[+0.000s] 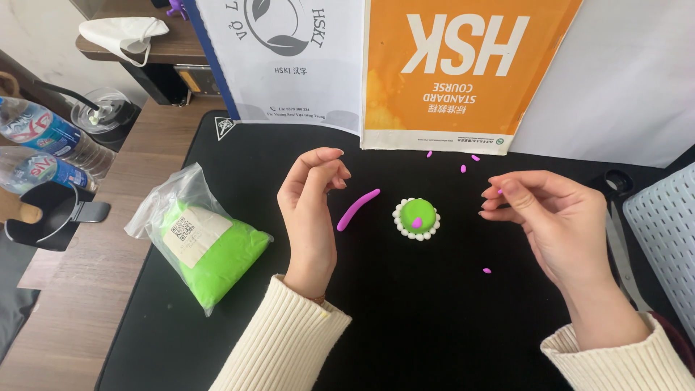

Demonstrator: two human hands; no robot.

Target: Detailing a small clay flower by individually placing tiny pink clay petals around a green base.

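Observation:
A small green clay dome [416, 217] ringed with white beads and marked by one pink dot sits on the black mat [405, 318]. Left of it lies a pink clay roll [357, 209]. My left hand [311, 210] hovers just left of the roll, fingers curled and apart, holding nothing. To the right of the dome, my right hand [554, 217] has thumb and fingertips pinched together, with a tiny pink bit at the fingertips. Small pink clay bits [463, 168] lie scattered on the mat behind and in front of the right hand.
A plastic bag of green clay [206, 250] lies at the mat's left. An orange book [449, 69] and a white bag [289, 58] stand at the back. Water bottles [43, 134] and a black holder [51, 213] sit far left, scissors [615, 217] and a perforated white tray [670, 217] at the right.

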